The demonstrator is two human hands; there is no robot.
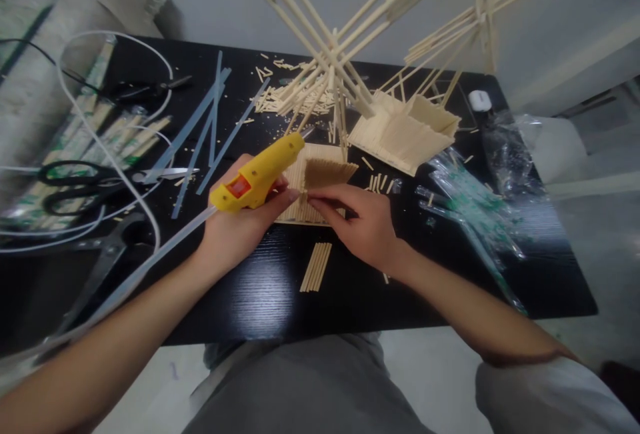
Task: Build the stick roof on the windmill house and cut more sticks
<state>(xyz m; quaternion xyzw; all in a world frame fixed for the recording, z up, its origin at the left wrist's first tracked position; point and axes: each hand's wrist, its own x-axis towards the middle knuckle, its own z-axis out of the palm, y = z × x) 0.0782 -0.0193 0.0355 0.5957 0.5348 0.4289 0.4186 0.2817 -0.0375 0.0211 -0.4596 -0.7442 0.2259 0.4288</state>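
Observation:
My left hand (234,231) is wrapped round a yellow hot glue gun (260,174), its nozzle tilted up toward the back right and a long translucent glue stick (173,244) sticking out of its rear. With thumb and fingertip together, my right hand (363,221) pinches a short wooden stick (303,199), mostly covered by the fingers. Both thumbs nearly meet there, beside a low upright wall of sticks (327,177) on a flat stick base (293,214). In front of it, several cut sticks (316,267) lie side by side on the black table (265,294).
Tall stick frames (333,54) rise behind the base, close above my hands. A second stick model (390,131) stands at right. Black scissors (90,184), loose glue sticks (200,127) and a white cable (117,161) lie left. Plastic wrappers (475,201) cover the right side.

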